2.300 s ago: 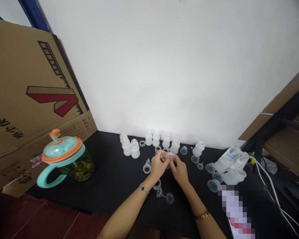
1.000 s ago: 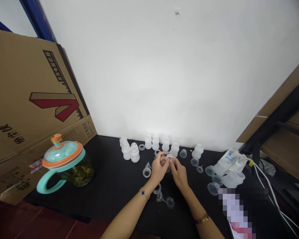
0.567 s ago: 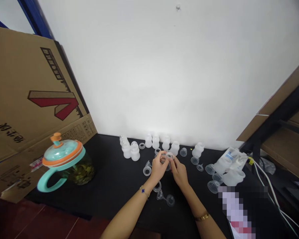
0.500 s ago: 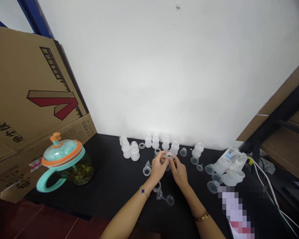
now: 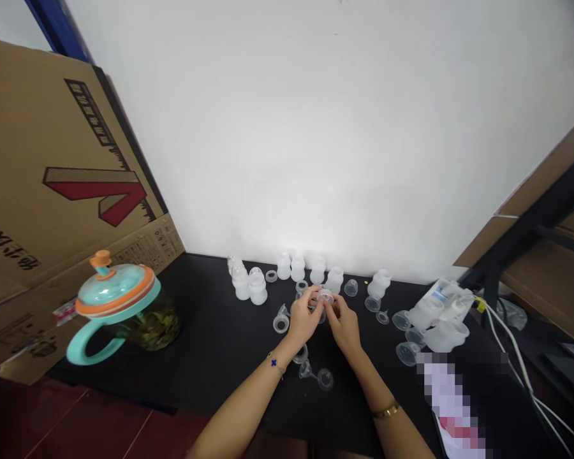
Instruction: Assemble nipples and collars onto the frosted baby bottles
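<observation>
Cannot make out the full form of the clear part [image 5: 325, 295], too small and partly covered by the left grip [image 5: 304, 319] and right grip [image 5: 343, 325]. Can see only a portion of the ring [image 5: 305, 356] half behind the left forearm [image 5: 249, 405], and of the rearmost bottle [image 5: 231, 261] in the left cluster. Can barely separate the small pieces [image 5: 300, 295] behind the grips. Cannot read the fine print [image 5: 146, 250] on the carton [image 5: 23, 134], cut off by the left edge, nor the sheet [image 5: 454, 414], blurred into blocks and cut off below. Cannot follow the left forearm, right forearm [image 5: 395, 424] or cables [image 5: 515, 357] past the bottom edge. Cannot identify the yellow speck [image 5: 366, 282], too tiny.
</observation>
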`<state>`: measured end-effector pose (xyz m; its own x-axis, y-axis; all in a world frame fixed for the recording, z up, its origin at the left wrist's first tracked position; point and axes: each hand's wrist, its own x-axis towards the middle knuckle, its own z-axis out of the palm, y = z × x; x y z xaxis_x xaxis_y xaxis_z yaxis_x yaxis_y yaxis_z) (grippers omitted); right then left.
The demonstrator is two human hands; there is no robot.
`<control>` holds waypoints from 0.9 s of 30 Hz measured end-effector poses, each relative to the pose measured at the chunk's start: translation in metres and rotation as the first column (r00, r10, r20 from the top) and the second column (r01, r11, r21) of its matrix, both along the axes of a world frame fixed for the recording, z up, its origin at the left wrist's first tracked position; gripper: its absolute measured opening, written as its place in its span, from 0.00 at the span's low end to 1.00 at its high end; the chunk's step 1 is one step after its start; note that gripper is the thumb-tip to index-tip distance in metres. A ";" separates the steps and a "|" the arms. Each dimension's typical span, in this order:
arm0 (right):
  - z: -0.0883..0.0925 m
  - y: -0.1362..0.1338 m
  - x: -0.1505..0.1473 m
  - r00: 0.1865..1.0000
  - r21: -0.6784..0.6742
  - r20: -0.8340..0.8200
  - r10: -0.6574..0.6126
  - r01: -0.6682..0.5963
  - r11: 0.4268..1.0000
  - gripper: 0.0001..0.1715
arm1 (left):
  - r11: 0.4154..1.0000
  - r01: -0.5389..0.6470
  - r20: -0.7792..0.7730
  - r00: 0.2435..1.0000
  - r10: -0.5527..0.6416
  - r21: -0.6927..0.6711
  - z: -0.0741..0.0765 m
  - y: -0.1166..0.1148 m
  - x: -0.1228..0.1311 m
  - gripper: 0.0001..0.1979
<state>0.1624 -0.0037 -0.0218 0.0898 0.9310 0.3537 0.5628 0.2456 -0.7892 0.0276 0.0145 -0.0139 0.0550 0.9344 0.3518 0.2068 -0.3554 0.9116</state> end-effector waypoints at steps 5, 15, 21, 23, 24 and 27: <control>0.000 0.000 0.000 1.000 0.004 -0.005 0.007 -0.007 1.000 0.24 | 1.000 -0.006 0.004 1.000 0.006 0.011 -0.002 -0.001 0.000 0.13; 0.001 -0.002 0.000 1.000 0.010 0.011 0.005 -0.005 1.000 0.26 | 0.999 -0.035 -0.006 0.999 0.035 0.015 -0.004 -0.001 0.000 0.10; 0.000 -0.001 0.000 1.000 0.014 0.017 0.007 -0.007 1.000 0.25 | 0.999 -0.036 0.003 0.999 0.036 0.019 -0.005 0.000 0.000 0.09; 0.001 -0.002 -0.001 1.000 0.025 0.026 0.002 -0.003 1.000 0.25 | 0.999 -0.035 0.000 0.999 0.035 0.018 -0.003 -0.001 0.000 0.09; 0.001 -0.002 -0.001 1.000 0.028 0.028 0.002 -0.003 1.000 0.25 | 0.999 -0.038 -0.004 0.999 0.038 0.017 -0.003 -0.001 0.000 0.09; 0.003 -0.002 -0.002 1.000 0.026 0.026 0.002 -0.002 1.000 0.25 | 0.999 -0.046 -0.018 0.999 0.046 0.015 -0.001 -0.002 0.000 0.09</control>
<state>0.1608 -0.0061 -0.0191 0.0785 0.9215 0.3803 0.5827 0.2671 -0.7675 0.0275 0.0127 -0.0153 0.0188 0.9309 0.3649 0.2394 -0.3586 0.9023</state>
